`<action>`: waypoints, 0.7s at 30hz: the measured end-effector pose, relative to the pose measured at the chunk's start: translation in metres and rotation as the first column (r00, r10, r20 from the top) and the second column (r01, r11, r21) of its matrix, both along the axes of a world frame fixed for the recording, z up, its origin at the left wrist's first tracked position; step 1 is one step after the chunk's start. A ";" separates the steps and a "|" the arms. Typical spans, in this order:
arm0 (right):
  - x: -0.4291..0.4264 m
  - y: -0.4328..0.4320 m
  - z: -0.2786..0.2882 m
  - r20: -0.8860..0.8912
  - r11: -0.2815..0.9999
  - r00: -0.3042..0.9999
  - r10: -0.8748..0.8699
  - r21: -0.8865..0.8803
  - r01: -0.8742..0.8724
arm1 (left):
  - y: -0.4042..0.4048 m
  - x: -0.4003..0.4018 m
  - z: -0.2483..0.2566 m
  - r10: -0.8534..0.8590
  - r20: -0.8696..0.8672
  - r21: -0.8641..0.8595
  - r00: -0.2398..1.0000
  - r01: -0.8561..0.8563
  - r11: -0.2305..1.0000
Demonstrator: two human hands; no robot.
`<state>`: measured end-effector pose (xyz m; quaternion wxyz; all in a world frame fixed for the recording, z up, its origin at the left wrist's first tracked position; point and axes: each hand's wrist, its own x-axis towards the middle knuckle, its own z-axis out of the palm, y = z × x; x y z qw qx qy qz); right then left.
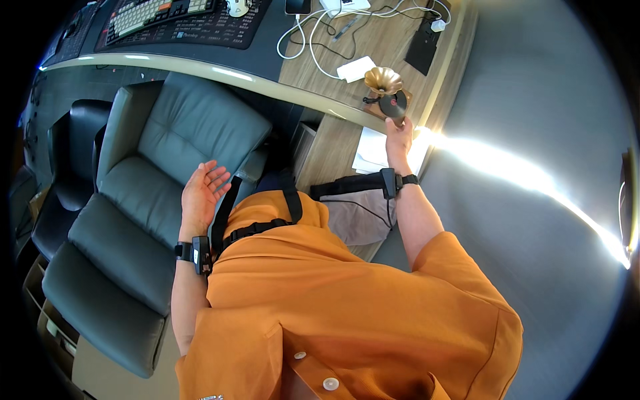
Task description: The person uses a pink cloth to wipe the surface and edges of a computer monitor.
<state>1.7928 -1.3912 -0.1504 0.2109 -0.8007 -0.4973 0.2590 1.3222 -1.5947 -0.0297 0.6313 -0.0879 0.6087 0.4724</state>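
Note:
My right hand [398, 137] grips the near edge of a miniature gramophone [393, 104] with a golden flower-shaped horn, a dark disc and a brown base. The gramophone is over the wood-grain desk top near its corner; whether it rests there or is lifted I cannot tell. Part of the base is hidden behind my fingers. A white rectangular adapter [356, 69] lies just beyond the horn. My left hand [203, 192] is held in the air in front of the grey-green leather armchair [175, 135], palm up and fingers apart, holding nothing.
White sheets of paper [369, 150] lie on a lower wooden surface below my right hand. White and dark cables, a pen [346, 29] and a black desk panel [422, 50] are beyond. At the upper left are a keyboard [145, 20] and a mouse [238, 7]. A grey wall [530, 110] stands at right.

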 end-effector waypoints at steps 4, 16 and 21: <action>-0.001 -0.019 0.000 0.084 0.999 0.996 -0.015 -0.051 0.019 | -0.002 -0.002 -0.003 0.023 -0.007 -0.009 1.000 -0.024 1.000; -0.041 -0.094 -0.050 -0.032 0.862 0.884 0.466 -0.208 -0.462 | -0.080 -0.048 -0.031 0.054 -0.211 -0.086 0.976 -0.073 0.994; -0.086 -0.094 -0.053 -0.152 0.788 0.872 0.465 -0.378 -0.486 | -0.170 -0.073 -0.050 -0.151 -0.291 -0.276 0.945 0.069 0.959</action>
